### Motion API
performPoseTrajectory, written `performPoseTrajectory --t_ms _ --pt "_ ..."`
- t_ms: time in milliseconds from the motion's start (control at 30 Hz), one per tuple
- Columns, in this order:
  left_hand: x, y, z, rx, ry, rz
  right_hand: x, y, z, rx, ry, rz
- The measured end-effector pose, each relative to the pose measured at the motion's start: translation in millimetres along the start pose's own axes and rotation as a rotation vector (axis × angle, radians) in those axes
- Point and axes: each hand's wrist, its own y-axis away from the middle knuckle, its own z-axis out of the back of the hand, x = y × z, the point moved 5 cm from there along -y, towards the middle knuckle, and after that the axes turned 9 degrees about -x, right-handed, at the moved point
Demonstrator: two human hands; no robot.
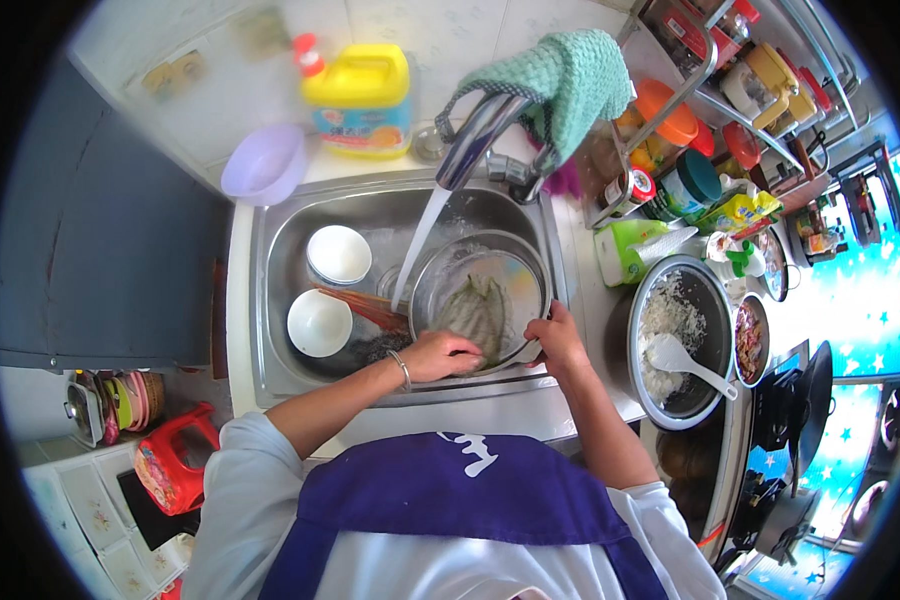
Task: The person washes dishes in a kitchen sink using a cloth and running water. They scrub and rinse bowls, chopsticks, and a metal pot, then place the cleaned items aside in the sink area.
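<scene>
A round stainless steel basin (418, 289) is tilted in the right part of the sink. My right hand (559, 339) grips its right rim, with the thumb over the edge. Inside the basin lies a limp, ribbed, greenish dishcloth-like thing (476, 311), partly blurred. My left hand (442, 354), a bangle at its wrist, reaches over the near rim with curled fingers on the lower end of this cloth. Water runs from the chrome faucet (480, 142) in a stream (424, 240) that falls just left of the basin.
White bowls (319, 322) and brown chopsticks (367, 306) lie left in the sink (281, 247). A green towel (570, 82) drapes the faucet. Behind stand a yellow detergent jug (360, 97) and a lilac bowl (264, 165). A rice pot (634, 352) with a white paddle (682, 356) stands right.
</scene>
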Motion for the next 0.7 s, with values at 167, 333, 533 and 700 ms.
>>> performPoseTrajectory --t_ms 167,333,533,700 --pt "29 -9 34 -0.360 -0.560 -0.081 2 8 -8 0.076 0.043 0.071" --pt "55 -22 51 -0.834 -0.386 -0.112 -1 14 6 0.034 -0.040 0.133" --pt "93 -21 30 -0.866 0.145 0.587 -11 16 -6 -0.099 -0.138 0.176" --pt "77 -19 -35 -0.773 1.092 1.025 -38 -18 -25 -0.362 0.066 0.773"
